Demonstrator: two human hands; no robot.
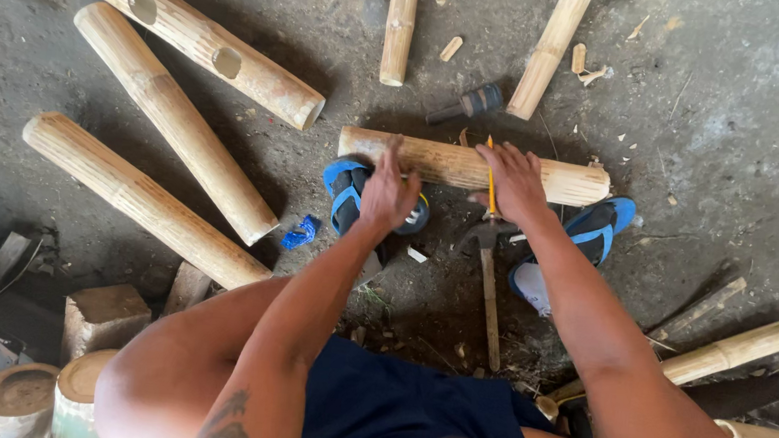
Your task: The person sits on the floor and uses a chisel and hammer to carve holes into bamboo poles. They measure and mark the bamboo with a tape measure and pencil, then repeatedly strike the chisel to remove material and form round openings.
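While lying crosswise on the concrete floor (751, 121) just ahead of two blue sandals (598, 228), short bamboo section (442, 164) steadied by both hands. Right hand (513, 181) pressed flat over its top near the middle, fingers (496, 155) spread a little and pinching a yellow pencil (490, 176) whose tip reaches the bamboo. Left hand (387, 190) set against the near side toward the left end, fingers curled together around what looks like a small tape measure (416, 214), mostly hidden, so exact grip hard to tell. Just behind the right hand, on the floor, a hammer (490, 286) with a wooden handle pointing back toward the knees. Beyond the bamboo, a dark-headed mallet (467, 105) between two thin bamboo poles (400, 20). Off to the left, three thick bamboo lengths (170, 122), the farthest with round holes (226, 62) cut in it. Near the left sandal, a crumpled blue scrap (300, 233). Bottom left, cut bamboo stumps (15, 397) standing upright.
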